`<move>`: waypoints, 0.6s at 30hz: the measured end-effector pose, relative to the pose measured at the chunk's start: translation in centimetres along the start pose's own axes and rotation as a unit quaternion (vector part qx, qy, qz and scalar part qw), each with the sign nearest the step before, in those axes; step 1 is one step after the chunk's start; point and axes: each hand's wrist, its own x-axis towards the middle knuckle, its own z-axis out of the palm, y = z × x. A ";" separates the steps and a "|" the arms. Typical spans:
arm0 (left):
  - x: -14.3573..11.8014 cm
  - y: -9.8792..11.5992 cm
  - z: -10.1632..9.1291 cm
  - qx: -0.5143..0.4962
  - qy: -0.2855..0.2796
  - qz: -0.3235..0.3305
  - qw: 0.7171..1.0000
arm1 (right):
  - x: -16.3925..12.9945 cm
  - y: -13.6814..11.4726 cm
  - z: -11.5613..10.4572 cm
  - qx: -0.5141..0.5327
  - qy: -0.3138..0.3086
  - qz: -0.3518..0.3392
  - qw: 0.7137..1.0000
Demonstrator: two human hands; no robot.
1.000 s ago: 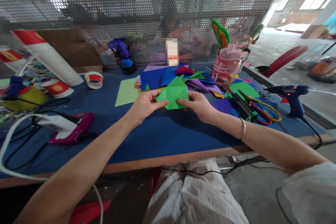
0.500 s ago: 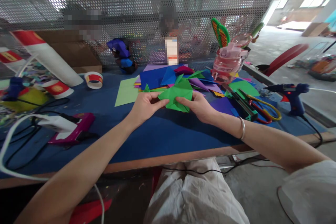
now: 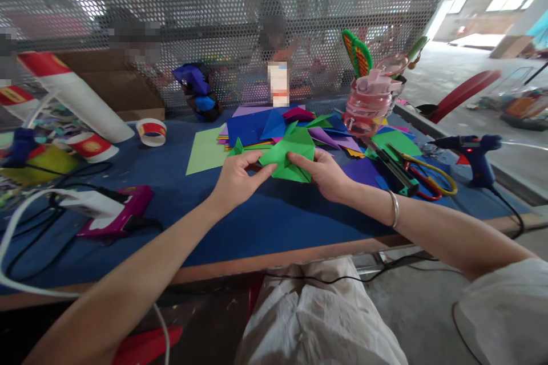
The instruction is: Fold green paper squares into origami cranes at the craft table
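A folded green paper (image 3: pixel 294 149) with creased flaps is held up between my hands above the blue tabletop. From the right, my right hand (image 3: pixel 331 178) grips it, thumb on the front face and fingers mostly hidden behind. My left hand (image 3: pixel 236 181) pinches its left corner between thumb and fingers. Behind the left fingers a small green folded piece (image 3: pixel 236 148) pokes up. Just beyond the hands lies a heap of coloured paper, with a dark blue sheet (image 3: pixel 246 128) on top and a pale green sheet (image 3: pixel 201 151) at its left.
To the right are a pink bottle (image 3: pixel 367 105), a green-black cutter (image 3: pixel 396 170), scissors (image 3: pixel 443 179) and a blue glue gun (image 3: pixel 477 154). On the left sit a purple power strip (image 3: pixel 139 205) with cables, and a paper cup (image 3: pixel 152 132). A perforated metal screen (image 3: pixel 240 5) stands behind.
My left thumb and fingers have shifted slightly along the green paper's left corner. My right thumb has moved up a little on its face. The view has shifted slightly.
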 end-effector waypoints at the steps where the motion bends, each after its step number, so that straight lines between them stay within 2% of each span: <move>1: -0.1 0.0 0.0 0.017 0.002 0.022 1.000 | 0.0 0.0 0.0 -0.003 0.003 0.000 1.000; 7: -0.5 -0.3 -0.1 0.120 0.008 0.149 0.981 | 0.1 0.1 -0.3 -0.037 -0.003 0.017 0.999; 16: -0.3 -0.2 -0.5 0.160 0.032 0.275 0.948 | 0.2 0.4 -0.5 -0.127 -0.031 -0.042 0.991; 18: -0.2 0.0 -0.6 0.154 0.027 0.279 0.948 | 0.3 0.7 -0.6 -0.153 -0.043 -0.047 0.986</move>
